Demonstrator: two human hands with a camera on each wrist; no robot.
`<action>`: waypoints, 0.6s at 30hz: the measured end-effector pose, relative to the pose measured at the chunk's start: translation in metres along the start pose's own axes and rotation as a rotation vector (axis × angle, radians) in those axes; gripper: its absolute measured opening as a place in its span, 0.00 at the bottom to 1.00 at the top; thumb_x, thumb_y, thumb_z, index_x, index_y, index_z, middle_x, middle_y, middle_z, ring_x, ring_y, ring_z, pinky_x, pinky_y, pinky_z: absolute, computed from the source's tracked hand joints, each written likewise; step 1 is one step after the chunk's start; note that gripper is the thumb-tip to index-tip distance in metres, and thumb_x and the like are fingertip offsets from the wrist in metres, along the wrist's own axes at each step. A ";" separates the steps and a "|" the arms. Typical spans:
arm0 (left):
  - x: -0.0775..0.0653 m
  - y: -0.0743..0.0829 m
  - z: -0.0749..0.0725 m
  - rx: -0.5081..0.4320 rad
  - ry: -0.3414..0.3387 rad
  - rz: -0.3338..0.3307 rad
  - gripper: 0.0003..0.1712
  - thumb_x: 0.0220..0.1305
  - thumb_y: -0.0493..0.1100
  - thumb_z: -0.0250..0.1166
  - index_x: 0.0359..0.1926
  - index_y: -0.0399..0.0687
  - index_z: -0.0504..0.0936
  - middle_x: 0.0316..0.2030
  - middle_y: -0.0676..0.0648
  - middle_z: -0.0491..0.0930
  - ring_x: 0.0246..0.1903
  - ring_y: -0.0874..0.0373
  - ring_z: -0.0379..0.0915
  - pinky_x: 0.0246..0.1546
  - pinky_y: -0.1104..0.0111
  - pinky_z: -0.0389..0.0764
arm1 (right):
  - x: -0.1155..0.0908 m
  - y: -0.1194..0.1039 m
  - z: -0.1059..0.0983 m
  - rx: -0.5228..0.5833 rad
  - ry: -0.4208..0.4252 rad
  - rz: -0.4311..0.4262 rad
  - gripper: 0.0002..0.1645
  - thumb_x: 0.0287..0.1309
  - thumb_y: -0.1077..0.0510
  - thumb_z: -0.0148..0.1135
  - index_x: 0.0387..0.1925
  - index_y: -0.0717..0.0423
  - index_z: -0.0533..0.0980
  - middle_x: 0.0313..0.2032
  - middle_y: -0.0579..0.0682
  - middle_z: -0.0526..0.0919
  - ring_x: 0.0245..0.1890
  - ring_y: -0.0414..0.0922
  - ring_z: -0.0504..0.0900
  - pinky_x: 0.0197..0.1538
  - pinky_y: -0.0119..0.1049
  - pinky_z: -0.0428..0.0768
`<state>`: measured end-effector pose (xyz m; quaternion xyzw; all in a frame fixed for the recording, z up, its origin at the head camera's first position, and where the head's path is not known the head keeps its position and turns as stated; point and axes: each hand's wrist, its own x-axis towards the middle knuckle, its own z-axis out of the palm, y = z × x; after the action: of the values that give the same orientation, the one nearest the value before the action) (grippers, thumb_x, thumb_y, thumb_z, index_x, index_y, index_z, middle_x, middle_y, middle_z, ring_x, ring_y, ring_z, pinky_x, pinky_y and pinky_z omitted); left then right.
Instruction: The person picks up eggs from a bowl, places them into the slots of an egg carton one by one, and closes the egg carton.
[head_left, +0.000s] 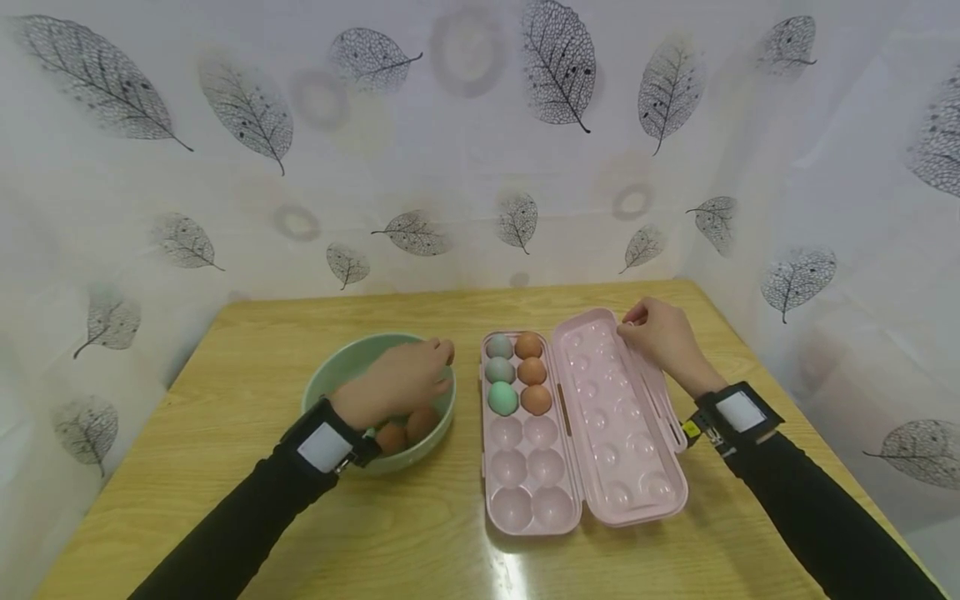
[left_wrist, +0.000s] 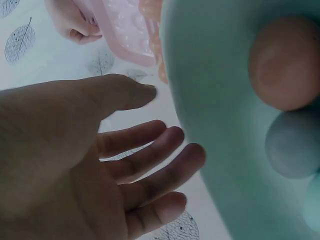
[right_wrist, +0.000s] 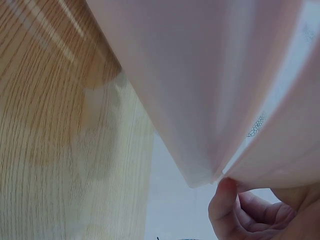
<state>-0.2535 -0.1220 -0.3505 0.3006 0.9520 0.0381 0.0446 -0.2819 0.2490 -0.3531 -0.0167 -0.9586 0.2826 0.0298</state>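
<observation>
My left hand (head_left: pixel 397 375) hovers over a green bowl (head_left: pixel 321 379), its fingers loosely bent and nothing in them. In the left wrist view the bowl's wall (left_wrist: pixel 200 65) shows beyond the fingertips, with a brown egg (left_wrist: pixel 285 65), a grey egg (left_wrist: pixel 295 145) and part of a mint egg (left_wrist: pixel 313 202) inside. At the far right corner of an opened pink egg carton, my right hand (head_left: pixel 666 337) pinches the side flap (head_left: pixel 651 379) along the lid (head_left: pixel 600 400). The carton's base (head_left: pixel 510 467) holds three brown eggs, two grey ones and a mint egg (head_left: pixel 502 398) in its far rows.
The carton's nearer cups (head_left: pixel 552 507) hold no eggs. Bowl and carton stand side by side on a wooden table (head_left: pixel 247 383). A white cloth (head_left: pixel 465 167) printed with dark leaves hangs behind and along both sides.
</observation>
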 end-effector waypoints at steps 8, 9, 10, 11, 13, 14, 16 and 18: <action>-0.008 -0.017 0.004 -0.066 -0.073 -0.061 0.20 0.70 0.46 0.62 0.58 0.41 0.74 0.52 0.42 0.81 0.45 0.50 0.82 0.49 0.57 0.84 | 0.000 0.000 -0.001 0.000 0.001 0.007 0.17 0.64 0.56 0.60 0.46 0.66 0.75 0.42 0.64 0.79 0.38 0.54 0.78 0.34 0.33 0.75; -0.008 -0.020 0.005 -0.070 -0.081 -0.073 0.21 0.70 0.46 0.62 0.58 0.41 0.74 0.53 0.42 0.81 0.45 0.51 0.81 0.49 0.58 0.84 | 0.000 0.000 -0.001 0.002 -0.002 0.011 0.17 0.64 0.56 0.60 0.46 0.66 0.75 0.42 0.64 0.79 0.39 0.54 0.78 0.34 0.33 0.75; -0.008 -0.023 0.006 -0.074 -0.091 -0.087 0.21 0.69 0.46 0.62 0.58 0.41 0.74 0.53 0.42 0.80 0.44 0.51 0.81 0.47 0.58 0.84 | 0.000 0.000 -0.001 0.005 -0.006 0.015 0.17 0.64 0.55 0.60 0.46 0.66 0.75 0.43 0.64 0.79 0.39 0.54 0.78 0.34 0.33 0.75; -0.008 -0.026 0.008 -0.074 -0.099 -0.094 0.21 0.69 0.46 0.63 0.58 0.41 0.74 0.52 0.41 0.80 0.43 0.51 0.81 0.46 0.58 0.84 | 0.000 0.000 -0.001 0.007 -0.010 0.019 0.17 0.64 0.55 0.60 0.46 0.66 0.75 0.43 0.63 0.79 0.39 0.54 0.78 0.34 0.33 0.75; -0.009 -0.033 0.010 -0.082 -0.116 -0.103 0.21 0.69 0.46 0.63 0.58 0.40 0.74 0.51 0.41 0.80 0.41 0.52 0.80 0.45 0.59 0.84 | 0.000 0.000 0.000 0.010 -0.016 0.025 0.17 0.64 0.55 0.60 0.47 0.66 0.75 0.43 0.63 0.79 0.39 0.54 0.78 0.34 0.33 0.76; -0.009 -0.036 0.012 -0.086 -0.125 -0.101 0.21 0.69 0.46 0.62 0.58 0.40 0.75 0.51 0.41 0.81 0.42 0.52 0.80 0.46 0.58 0.84 | 0.000 0.000 0.000 0.010 -0.018 0.025 0.17 0.64 0.55 0.60 0.47 0.66 0.75 0.43 0.63 0.79 0.39 0.54 0.78 0.34 0.33 0.76; -0.009 -0.042 0.013 -0.104 -0.142 -0.089 0.21 0.69 0.46 0.62 0.57 0.38 0.75 0.50 0.39 0.81 0.44 0.50 0.81 0.49 0.57 0.84 | 0.000 0.000 0.000 0.010 -0.018 0.023 0.17 0.64 0.55 0.60 0.47 0.66 0.75 0.43 0.63 0.79 0.39 0.53 0.78 0.34 0.32 0.76; -0.009 -0.046 0.015 -0.132 -0.158 -0.072 0.21 0.69 0.45 0.61 0.57 0.36 0.75 0.50 0.38 0.82 0.48 0.48 0.81 0.53 0.55 0.82 | 0.000 0.000 0.000 0.006 -0.013 0.018 0.17 0.64 0.55 0.60 0.47 0.66 0.75 0.43 0.63 0.79 0.39 0.53 0.78 0.34 0.32 0.76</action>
<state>-0.2708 -0.1639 -0.3690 0.2648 0.9510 0.0755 0.1406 -0.2822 0.2490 -0.3526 -0.0232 -0.9577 0.2859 0.0210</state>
